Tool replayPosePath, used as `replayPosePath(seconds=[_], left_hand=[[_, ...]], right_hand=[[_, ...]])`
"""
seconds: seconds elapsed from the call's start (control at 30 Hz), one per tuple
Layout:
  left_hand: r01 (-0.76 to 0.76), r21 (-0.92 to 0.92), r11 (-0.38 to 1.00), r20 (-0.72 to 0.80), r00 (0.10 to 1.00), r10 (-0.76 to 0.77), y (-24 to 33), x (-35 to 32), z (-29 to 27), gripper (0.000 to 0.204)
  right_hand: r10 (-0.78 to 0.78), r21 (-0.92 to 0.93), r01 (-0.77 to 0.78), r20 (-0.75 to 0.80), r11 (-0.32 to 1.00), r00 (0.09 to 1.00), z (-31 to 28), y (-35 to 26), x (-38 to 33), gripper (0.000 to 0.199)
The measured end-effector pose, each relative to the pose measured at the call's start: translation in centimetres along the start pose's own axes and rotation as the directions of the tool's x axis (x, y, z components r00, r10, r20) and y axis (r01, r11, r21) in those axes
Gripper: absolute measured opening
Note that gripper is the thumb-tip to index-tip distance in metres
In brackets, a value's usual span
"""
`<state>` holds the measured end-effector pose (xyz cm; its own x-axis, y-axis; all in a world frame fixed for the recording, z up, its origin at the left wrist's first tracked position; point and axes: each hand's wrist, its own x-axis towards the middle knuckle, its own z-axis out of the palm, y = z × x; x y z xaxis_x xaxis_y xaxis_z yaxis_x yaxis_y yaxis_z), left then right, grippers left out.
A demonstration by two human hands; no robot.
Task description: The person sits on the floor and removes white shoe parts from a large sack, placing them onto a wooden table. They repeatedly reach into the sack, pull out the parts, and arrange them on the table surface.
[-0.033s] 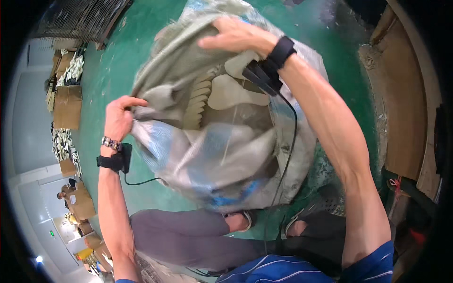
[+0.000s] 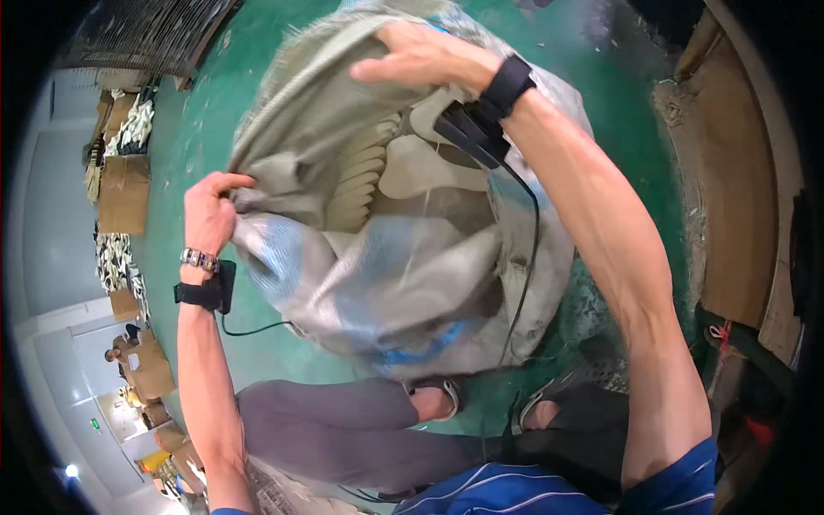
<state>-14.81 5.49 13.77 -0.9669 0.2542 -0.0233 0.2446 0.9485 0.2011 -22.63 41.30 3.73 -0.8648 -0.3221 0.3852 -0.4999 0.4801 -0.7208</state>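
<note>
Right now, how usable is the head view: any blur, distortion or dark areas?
Head view: strong fisheye bending, with a black rim at the corners; the right hand on the far edge of the woven sack is slightly motion-blurred; the left hand gripping the sack's near-left rim is sharper; lighting is even and soft on the green floor, with no harsh glare; cardboard boxes at left are small and warped.

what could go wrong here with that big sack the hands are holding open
1. The left hand only pinches a bunched fold of the woven sack at its rim; that fold could slip free and the mouth might sag shut.
2. The pale flat pieces stacked inside lean near the opening, so tilting the sack may spill them onto the green floor.
3. The black cable from the right hand wrist strap hangs across the sack and could snag.
</note>
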Motion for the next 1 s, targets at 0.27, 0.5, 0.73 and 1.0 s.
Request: replayPosePath(seconds=[0.27, 0.5, 0.73, 1.0], left_hand=[[-0.458, 0.369, 0.809, -0.198, 0.812, 0.55, 11.6, -1.1, 2.8, 0.046], [-0.25, 0.21, 0.945, 0.655, 0.754, 0.054, 5.7, -1.9, 18.8, 0.06], [0.012, 0.041, 0.999, 0.26, 0.965, -0.022, 0.5, 0.7, 11.9, 0.097], [0.041, -0.693, 0.719, -0.089, 0.986, -0.142, -1.7, 6.9, 2.0, 0.077]], right_hand=[[-0.049, 0.039, 0.047, 0.05, 0.998, 0.998, 4.1, -4.4, 0.8, 0.081], [-0.226, -0.031, 0.225, -0.207, 0.974, 0.952, 6.0, -0.7, -0.5, 0.077], [-0.181, -0.343, 0.099, -0.215, 0.934, 0.96, -6.6, -1.2, 0.5, 0.074], [-0.312, -0.417, 0.162, -0.323, 0.895, 0.894, -9.1, -2.9, 0.2, 0.082]])
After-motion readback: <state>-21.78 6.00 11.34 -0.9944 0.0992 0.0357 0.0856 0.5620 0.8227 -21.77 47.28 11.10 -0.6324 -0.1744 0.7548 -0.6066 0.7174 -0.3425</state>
